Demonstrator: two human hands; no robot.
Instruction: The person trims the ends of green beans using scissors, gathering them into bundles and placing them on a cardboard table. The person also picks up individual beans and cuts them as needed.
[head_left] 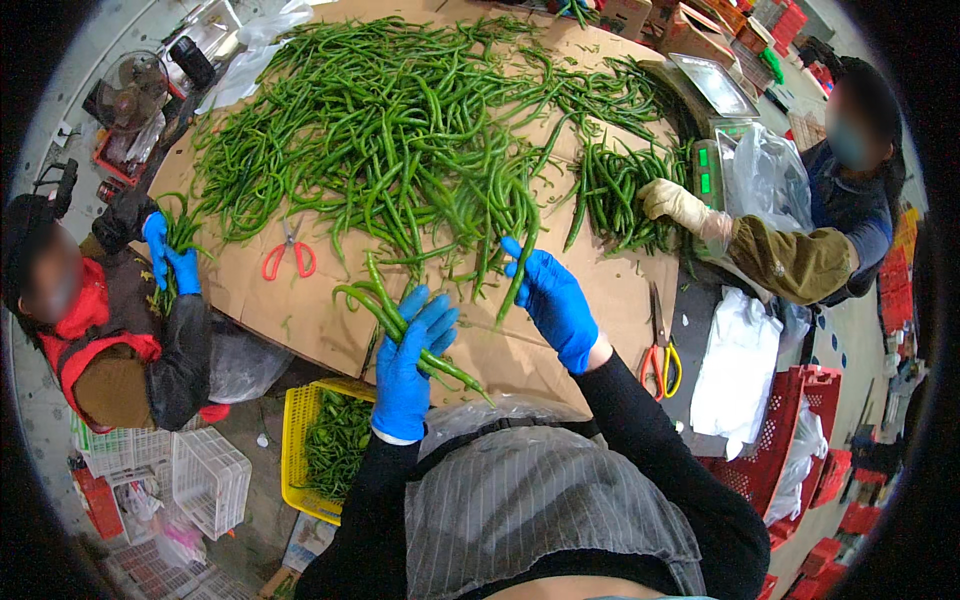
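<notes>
A few long green chili peppers (377, 305) lie across the palm of my blue-gloved left hand (405, 365), its thumb and fingers closed round them. In my right hand (555, 305), also gloved in blue, a single long green chili pepper (512, 288) hangs pinched between thumb and fingers, its lower end pointing towards me. Both hands are just above the near edge of the cardboard (605, 300). Beyond them spreads a large heap of green chili peppers (370, 130). Red-handled scissors (304, 262) rest on the cardboard to the left of my hands.
Orange-and-yellow-handled scissors (673, 372) lie right of my right forearm, beside white plastic bags (735, 360). A yellow crate (292, 450) of peppers stands below left. One co-worker's gloved hands (182, 265) hold peppers at left; another's pale glove (675, 205) touches a pile by a scale (707, 170).
</notes>
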